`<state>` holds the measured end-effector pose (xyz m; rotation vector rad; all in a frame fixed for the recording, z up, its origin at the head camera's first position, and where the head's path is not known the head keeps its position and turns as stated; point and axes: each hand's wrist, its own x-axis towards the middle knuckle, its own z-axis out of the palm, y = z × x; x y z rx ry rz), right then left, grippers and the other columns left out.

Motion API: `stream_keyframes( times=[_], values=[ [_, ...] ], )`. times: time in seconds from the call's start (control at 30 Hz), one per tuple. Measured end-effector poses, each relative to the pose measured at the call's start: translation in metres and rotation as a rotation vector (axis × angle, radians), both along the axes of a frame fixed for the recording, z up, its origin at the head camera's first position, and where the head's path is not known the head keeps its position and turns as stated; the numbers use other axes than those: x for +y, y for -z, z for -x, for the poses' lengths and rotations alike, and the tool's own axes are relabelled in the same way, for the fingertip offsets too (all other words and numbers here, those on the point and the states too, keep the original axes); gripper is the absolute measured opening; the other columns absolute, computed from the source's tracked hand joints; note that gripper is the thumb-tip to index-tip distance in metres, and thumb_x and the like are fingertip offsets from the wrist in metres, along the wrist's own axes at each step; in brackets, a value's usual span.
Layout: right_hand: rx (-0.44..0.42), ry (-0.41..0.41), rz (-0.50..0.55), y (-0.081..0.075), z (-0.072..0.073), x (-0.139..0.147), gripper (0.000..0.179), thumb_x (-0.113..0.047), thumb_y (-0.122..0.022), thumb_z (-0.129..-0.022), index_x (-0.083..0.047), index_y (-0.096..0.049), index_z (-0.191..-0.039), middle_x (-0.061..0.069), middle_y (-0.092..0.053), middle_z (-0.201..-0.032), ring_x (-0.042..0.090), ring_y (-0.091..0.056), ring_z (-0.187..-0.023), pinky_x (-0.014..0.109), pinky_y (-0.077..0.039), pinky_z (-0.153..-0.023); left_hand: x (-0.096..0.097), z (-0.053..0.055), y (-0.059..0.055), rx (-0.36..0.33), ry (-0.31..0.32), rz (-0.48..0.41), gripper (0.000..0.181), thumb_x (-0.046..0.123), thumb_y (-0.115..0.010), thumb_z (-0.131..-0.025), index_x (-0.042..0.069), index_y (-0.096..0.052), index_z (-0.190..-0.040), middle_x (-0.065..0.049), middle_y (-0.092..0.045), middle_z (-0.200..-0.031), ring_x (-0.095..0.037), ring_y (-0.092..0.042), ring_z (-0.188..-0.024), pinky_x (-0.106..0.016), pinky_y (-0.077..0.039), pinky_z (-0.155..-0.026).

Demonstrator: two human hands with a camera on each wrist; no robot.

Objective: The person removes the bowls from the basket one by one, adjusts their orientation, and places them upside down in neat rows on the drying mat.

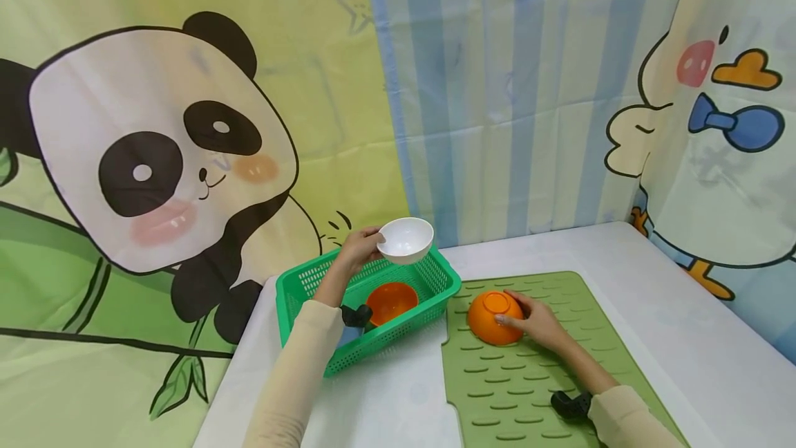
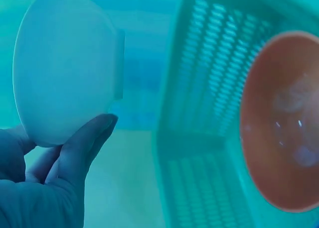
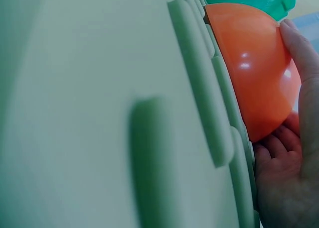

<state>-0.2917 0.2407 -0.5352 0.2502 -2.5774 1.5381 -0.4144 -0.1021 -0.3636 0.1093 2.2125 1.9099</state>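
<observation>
My left hand (image 1: 361, 249) pinches a white bowl (image 1: 407, 240) by its side, raised over the back rim of the green basket (image 1: 457, 281); in the left wrist view the white bowl (image 2: 65, 68) is tipped on edge between thumb and fingers. Inside the basket lies an orange bowl (image 1: 393, 303), its hollow facing up. Another orange bowl (image 1: 486, 323) sits upside down on the green mat (image 1: 516, 393). My right hand (image 1: 539, 323) holds this second bowl, thumb on its outside and fingers around its far side, as the right wrist view shows with the bowl (image 3: 254, 68) against the mat.
A bluish item (image 1: 349, 334) lies in the basket, partly hidden by the left arm. The basket stands on the white table (image 1: 398, 406), left of the ridged mat. Cartoon-printed curtains (image 1: 485, 88) hang close behind the table and at its right side.
</observation>
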Motion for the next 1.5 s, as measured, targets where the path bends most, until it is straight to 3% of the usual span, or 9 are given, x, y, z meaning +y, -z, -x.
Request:
stream_keyframes(
  times=[0.13,0.33,0.67,0.9,1.17,1.5],
  values=[
    [0.007,0.001,-0.014,0.001,0.001,0.001,0.075,-0.037,-0.073,-0.078,-0.002,-0.042,-0.138,0.025,-0.051,-0.126,0.034,-0.053,-0.109,0.039,-0.049,-0.083,0.012,-0.021,-0.019,0.010,0.084,0.032,0.040,0.004,-0.054,-0.090,0.002,-0.053,-0.129,-0.022,-0.055,-0.121,-0.026,-0.065,-0.086,-0.034,-0.054,-0.073],
    [0.014,0.006,-0.027,0.002,0.002,0.001,0.075,-0.037,-0.072,-0.079,-0.002,-0.041,-0.138,0.025,-0.050,-0.126,0.034,-0.053,-0.110,0.040,-0.048,-0.084,0.027,-0.055,-0.041,-0.007,0.218,0.009,0.038,0.003,-0.054,-0.091,0.004,-0.054,-0.129,-0.018,-0.057,-0.120,-0.022,-0.066,-0.080,-0.030,-0.055,-0.069],
    [0.025,0.015,-0.040,0.001,0.001,-0.001,0.075,-0.037,-0.071,-0.080,-0.002,-0.041,-0.139,0.026,-0.049,-0.128,0.035,-0.052,-0.111,0.044,-0.047,-0.086,0.036,-0.100,-0.057,-0.025,0.404,0.027,0.039,0.004,-0.054,-0.091,0.005,-0.053,-0.130,-0.014,-0.058,-0.118,-0.023,-0.064,-0.083,-0.033,-0.054,-0.072],
    [0.023,-0.009,0.010,0.002,0.000,-0.001,0.074,-0.031,-0.073,-0.080,0.001,-0.040,-0.138,0.025,-0.050,-0.127,0.033,-0.055,-0.107,0.031,-0.051,-0.077,0.040,-0.128,-0.065,-0.036,0.521,0.037,0.039,0.005,-0.057,-0.089,0.006,-0.055,-0.128,-0.011,-0.060,-0.114,-0.022,-0.062,-0.082,-0.035,-0.054,-0.073],
    [0.052,-0.005,-0.020,0.001,0.000,-0.001,0.071,-0.024,-0.071,-0.083,0.008,-0.038,-0.136,0.028,-0.050,-0.125,0.036,-0.055,-0.105,0.030,-0.051,-0.073,0.041,-0.142,-0.066,-0.048,0.573,0.023,0.037,0.005,-0.058,-0.088,0.007,-0.058,-0.126,-0.010,-0.061,-0.115,-0.022,-0.063,-0.086,-0.033,-0.054,-0.071],
    [0.054,-0.020,-0.045,-0.005,0.000,-0.002,0.072,-0.024,-0.069,-0.084,0.008,-0.035,-0.138,0.029,-0.048,-0.126,0.035,-0.055,-0.102,0.030,-0.051,-0.070,0.037,-0.141,-0.063,-0.063,0.575,0.027,0.037,0.005,-0.058,-0.089,0.007,-0.059,-0.125,-0.010,-0.061,-0.113,-0.022,-0.063,-0.083,-0.032,-0.055,-0.068]
  ],
)
